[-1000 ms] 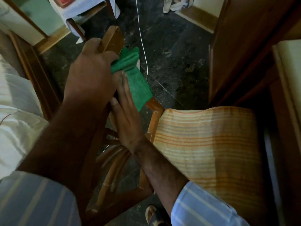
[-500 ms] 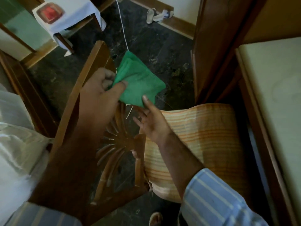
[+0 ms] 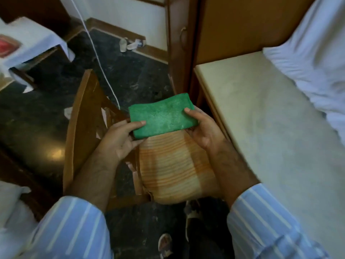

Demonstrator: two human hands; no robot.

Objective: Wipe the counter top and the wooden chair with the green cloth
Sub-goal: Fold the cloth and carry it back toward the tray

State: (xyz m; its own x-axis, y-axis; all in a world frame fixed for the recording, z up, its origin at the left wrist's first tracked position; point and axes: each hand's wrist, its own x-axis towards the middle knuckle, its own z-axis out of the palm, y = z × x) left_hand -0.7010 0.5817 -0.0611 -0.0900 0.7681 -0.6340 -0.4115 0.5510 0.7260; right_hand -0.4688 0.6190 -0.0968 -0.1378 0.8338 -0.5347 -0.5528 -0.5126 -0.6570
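The green cloth (image 3: 162,116), folded into a flat rectangle, is held in the air above the wooden chair (image 3: 82,128). My left hand (image 3: 121,139) pinches its lower left corner between thumb and fingers. Its right end is gripped by my right hand (image 3: 201,128), thumb on top. The chair's curved backrest stands at the left, and its seat carries an orange striped cushion (image 3: 175,165) directly under the cloth. The pale counter top (image 3: 261,116) runs along the right side, close to my right hand.
A tall wooden cabinet (image 3: 179,45) stands behind the chair. A white cable (image 3: 100,58) crosses the dark floor. A small table with a white cover (image 3: 31,42) is at the far left. White fabric (image 3: 317,45) lies on the counter's far end. Sandalled feet (image 3: 166,243) are below.
The cloth has come off the chair's backrest and moved right, over the cushion. It is now flattened between both hands; my right hand has taken hold of its right end. The view shifted right.
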